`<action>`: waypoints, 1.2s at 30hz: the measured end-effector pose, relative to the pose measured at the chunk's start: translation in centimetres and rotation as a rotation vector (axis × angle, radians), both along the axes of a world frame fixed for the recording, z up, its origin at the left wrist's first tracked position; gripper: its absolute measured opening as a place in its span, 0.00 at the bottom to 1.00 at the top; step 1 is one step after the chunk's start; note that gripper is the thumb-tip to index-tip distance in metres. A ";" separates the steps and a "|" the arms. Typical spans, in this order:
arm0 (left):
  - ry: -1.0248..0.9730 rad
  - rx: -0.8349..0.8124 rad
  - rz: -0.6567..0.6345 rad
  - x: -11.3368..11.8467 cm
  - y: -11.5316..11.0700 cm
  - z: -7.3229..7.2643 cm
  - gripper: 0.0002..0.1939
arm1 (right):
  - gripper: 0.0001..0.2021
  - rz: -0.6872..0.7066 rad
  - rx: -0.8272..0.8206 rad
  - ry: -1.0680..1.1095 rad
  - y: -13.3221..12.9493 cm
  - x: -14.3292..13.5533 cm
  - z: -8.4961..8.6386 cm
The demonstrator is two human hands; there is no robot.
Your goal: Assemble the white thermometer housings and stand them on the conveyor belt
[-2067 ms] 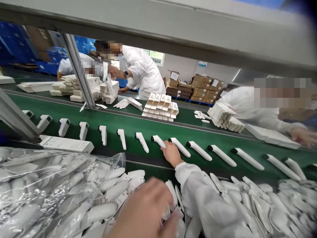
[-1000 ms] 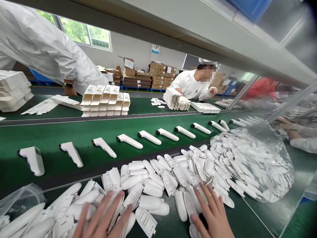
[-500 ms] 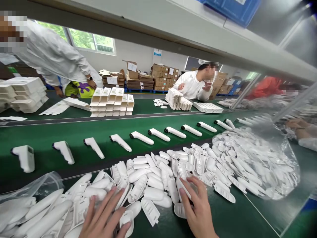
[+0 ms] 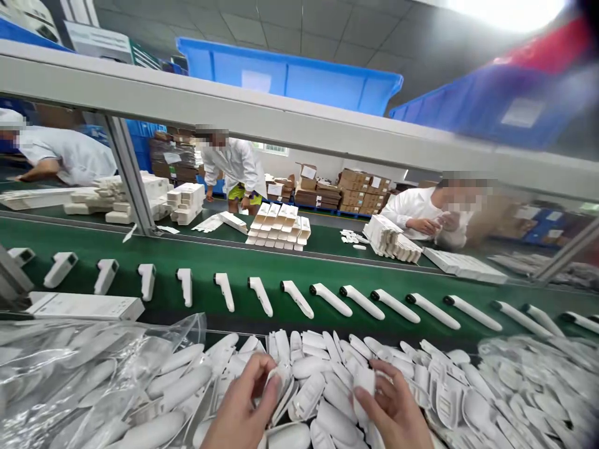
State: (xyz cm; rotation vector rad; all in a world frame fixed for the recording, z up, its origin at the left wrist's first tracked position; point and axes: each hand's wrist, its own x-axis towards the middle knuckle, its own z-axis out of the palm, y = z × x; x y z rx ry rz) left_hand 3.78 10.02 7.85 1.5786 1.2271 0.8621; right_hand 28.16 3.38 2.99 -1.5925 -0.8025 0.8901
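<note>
My left hand (image 4: 248, 402) is closed, with thumb and fingers pinching a small white plastic cover (image 4: 279, 376). To its right, my right hand (image 4: 395, 399) grips another white plastic cover (image 4: 363, 390) between thumb and fingers. Both hands are just above a wide heap of loose white plastic covers (image 4: 306, 399), some smooth side up and others showing ribbed insides. Behind the heap, a row of white infrared thermometers (image 4: 330, 299) with dark ends lies on the green conveyor belt (image 4: 187, 249).
Clear plastic bags (image 4: 51, 374) of covers lie at both sides. A flat white box (image 4: 87, 305) sits by the belt's left edge. Stacked white cartons (image 4: 276, 221) and several co-workers in white (image 4: 234, 165) are across the belt. A shelf beam (image 4: 290, 125) carries blue bins (image 4: 299, 75).
My spread hands have closed, each now holding a white cover. The head view has swung left and up, bringing the blue bins and more of the belt into sight.
</note>
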 end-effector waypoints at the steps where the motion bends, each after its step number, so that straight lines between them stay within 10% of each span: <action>1: -0.044 -0.008 0.013 0.0 1.3 0.0 0.17 | 0.27 0.106 -0.001 -0.043 1.7 0.2 0.6; 5: -0.342 -0.089 0.177 0.2 6.7 0.5 0.17 | 0.19 0.440 -0.015 -0.302 10.5 0.8 2.2; 11: -0.540 -0.230 0.381 -0.1 9.1 0.9 0.19 | 0.14 0.433 -0.065 -0.818 19.7 0.7 0.6; 28: -0.403 -0.349 0.078 -0.7 8.7 -1.2 0.07 | 0.25 0.492 -0.240 -1.236 18.5 4.8 -1.5; 33: -0.387 -0.305 0.003 0.0 8.4 -1.7 0.05 | 0.29 0.455 -0.200 -1.135 17.0 3.9 1.4; 36: -0.358 -0.259 -0.120 0.5 8.2 -2.0 0.06 | 0.28 0.718 0.008 -0.851 15.1 0.8 4.7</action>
